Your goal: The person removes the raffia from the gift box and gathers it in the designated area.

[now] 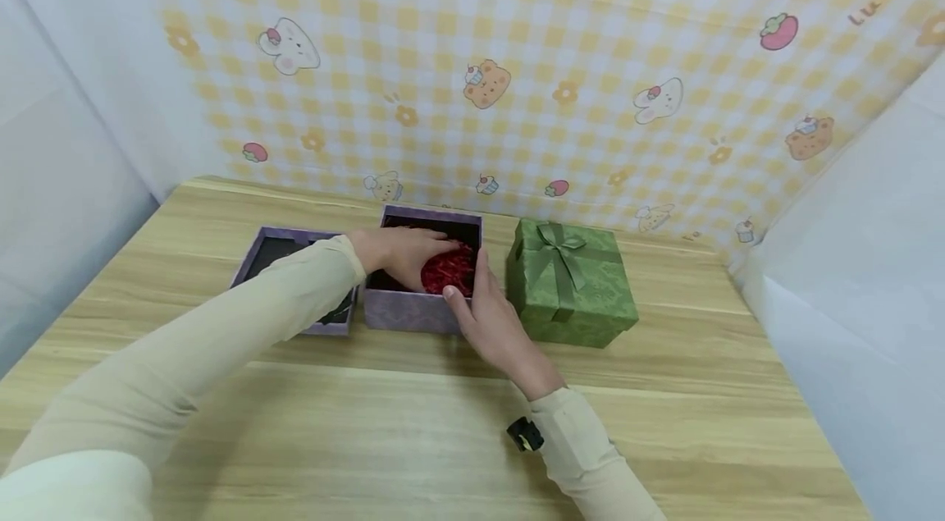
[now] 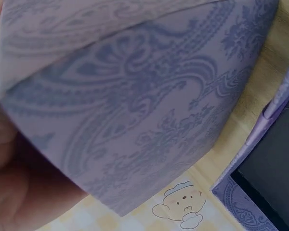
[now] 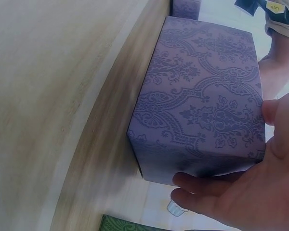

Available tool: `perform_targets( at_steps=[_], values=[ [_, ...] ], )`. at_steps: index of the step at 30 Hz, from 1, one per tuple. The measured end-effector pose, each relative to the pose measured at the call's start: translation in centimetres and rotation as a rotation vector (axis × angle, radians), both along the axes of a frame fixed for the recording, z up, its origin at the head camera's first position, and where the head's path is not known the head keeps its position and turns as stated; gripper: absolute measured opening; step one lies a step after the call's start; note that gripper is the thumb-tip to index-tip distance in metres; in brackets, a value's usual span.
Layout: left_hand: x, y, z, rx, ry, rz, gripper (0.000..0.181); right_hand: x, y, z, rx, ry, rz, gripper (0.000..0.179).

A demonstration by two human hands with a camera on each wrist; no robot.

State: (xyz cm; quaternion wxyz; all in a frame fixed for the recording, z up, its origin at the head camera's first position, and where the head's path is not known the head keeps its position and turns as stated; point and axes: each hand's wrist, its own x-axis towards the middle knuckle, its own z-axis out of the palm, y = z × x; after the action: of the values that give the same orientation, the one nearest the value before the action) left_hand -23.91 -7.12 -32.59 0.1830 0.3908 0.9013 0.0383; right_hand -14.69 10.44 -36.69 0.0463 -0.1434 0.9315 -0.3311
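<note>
A purple patterned gift box [image 1: 413, 312] stands without its lid at the back middle of the table, red shredded paper [image 1: 449, 268] inside it. My left hand [image 1: 402, 252] reaches in over the left rim, thumb and fingers spread at the red shreds; some fingertips are hidden inside. In the left wrist view the box's side wall [image 2: 135, 106] fills most of the picture. My right hand [image 1: 490, 322] holds the box at its front right corner, thumb at the front rim, fingers along the right side. From the right wrist the fingers [image 3: 197, 195] show against that side.
Left of the box lies its shallow purple lid [image 1: 328, 329], dark inside up, partly under my left sleeve. A green gift box [image 1: 572, 283] with a ribbon bow stands close on the right. Behind the wooden table [image 1: 413, 422] hangs a yellow checked cloth [image 1: 443, 135].
</note>
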Motion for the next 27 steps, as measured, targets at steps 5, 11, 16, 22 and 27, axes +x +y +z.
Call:
perform_targets(
  at_steps=[5, 11, 16, 22, 27],
  values=[
    [-0.2, 0.2, -0.3, -0.006, -0.015, 0.005, 0.080, 0.0, 0.1, -0.1, 0.005, -0.003, -0.012, 0.078],
    [-0.3, 0.2, -0.7, -0.030, -0.069, 0.051, 0.080, 0.0, 0.0, -0.2, 0.008, -0.006, -0.010, 0.080],
    [-0.5, 0.3, -1.3, -0.038, -0.073, 0.058, 0.077, 0.0, 0.0, -0.3, 0.007, 0.003, -0.011, 0.079],
    [-0.6, 0.4, -1.8, -0.043, -0.073, 0.049, 0.074, -0.1, 0.1, -0.2, 0.008, 0.005, -0.013, 0.079],
    [-0.4, 0.4, -2.3, -0.045, -0.093, 0.071, 0.071, -0.1, 0.0, -0.4, 0.014, 0.003, -0.009, 0.080]
  ],
)
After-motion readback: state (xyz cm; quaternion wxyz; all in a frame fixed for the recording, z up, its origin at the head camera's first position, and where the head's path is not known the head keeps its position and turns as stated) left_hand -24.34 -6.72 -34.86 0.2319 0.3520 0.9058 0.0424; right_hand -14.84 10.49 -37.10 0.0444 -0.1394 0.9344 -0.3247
